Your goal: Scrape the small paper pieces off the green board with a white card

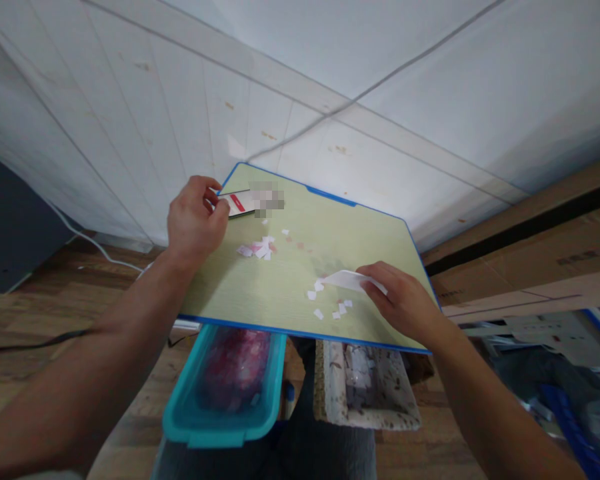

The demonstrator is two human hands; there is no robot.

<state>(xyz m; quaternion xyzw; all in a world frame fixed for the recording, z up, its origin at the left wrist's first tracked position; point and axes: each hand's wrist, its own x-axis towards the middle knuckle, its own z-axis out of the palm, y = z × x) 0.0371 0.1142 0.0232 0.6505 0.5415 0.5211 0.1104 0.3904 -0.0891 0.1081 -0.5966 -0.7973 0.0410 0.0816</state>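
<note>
My left hand (196, 217) is closed on the near end of a phone (240, 203) at the table's far left; part of its screen is blurred out. In my right hand (397, 297) is a flat white piece (346, 280), like a thin scraper or card, tilted over the tabletop. Its left tip is beside several small white paper bits (319, 285), with more scattered just below it. Nearer my left hand lies a small pile of white and pinkish paper bits (263, 248). All these lie on a pale green folding table (280, 293) with a blue rim.
Below the table's near edge stand a turquoise tub (220, 437) with pink-red bits and, to its right, a speckled fabric-lined basket (325, 400) holding white pieces. Cardboard boxes (540, 247) line the right side. A white wall (260, 120) with a cable (340, 109) rises behind.
</note>
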